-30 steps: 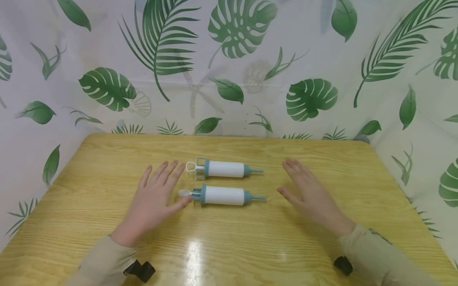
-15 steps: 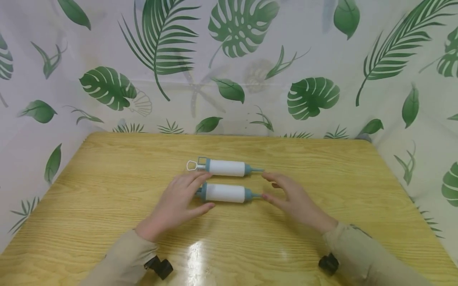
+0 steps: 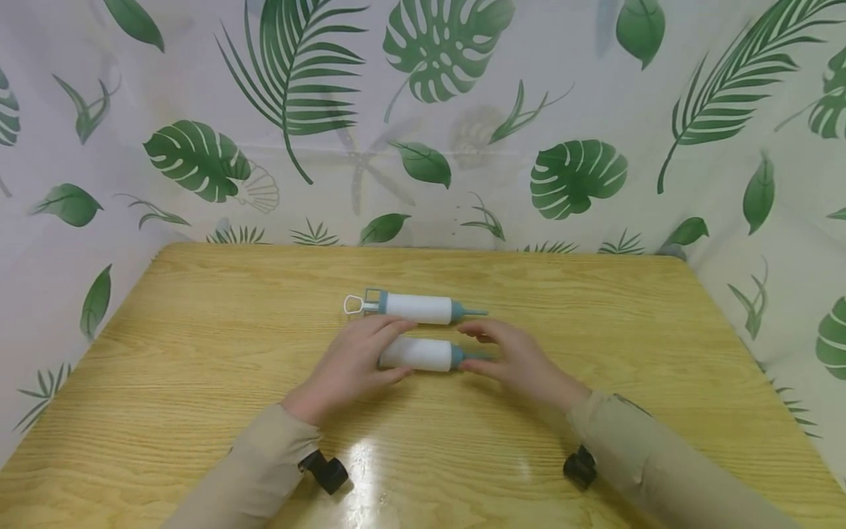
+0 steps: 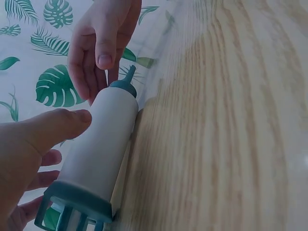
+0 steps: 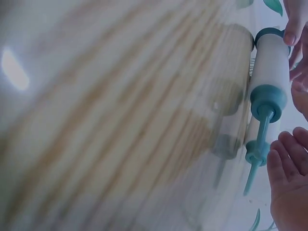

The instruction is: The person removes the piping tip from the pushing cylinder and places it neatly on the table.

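Two white syringes with teal end caps lie side by side on the wooden table, nozzles to the right. My left hand (image 3: 357, 360) arches over the handle end of the near syringe (image 3: 419, 355), hiding its plunger. In the left wrist view, the left thumb (image 4: 62, 126) and fingers spread on either side of the barrel (image 4: 103, 130). My right hand (image 3: 522, 364) reaches in around the near syringe's nozzle (image 5: 262, 130), fingers and thumb apart. The far syringe (image 3: 423, 308) lies behind, its white loop handle (image 3: 353, 304) showing at the left.
The wooden table (image 3: 231, 316) ends at the back against a white leaf-print cloth (image 3: 489, 213). Black wrist cameras (image 3: 328, 472) sit under both sleeves (image 3: 634, 455). Light reflects off the tabletop at the front.
Both hands have moved inward from either side of the syringes, the left hand rightward over the near syringe's handle end, the right hand leftward to its nozzle. Both syringes stay in place.
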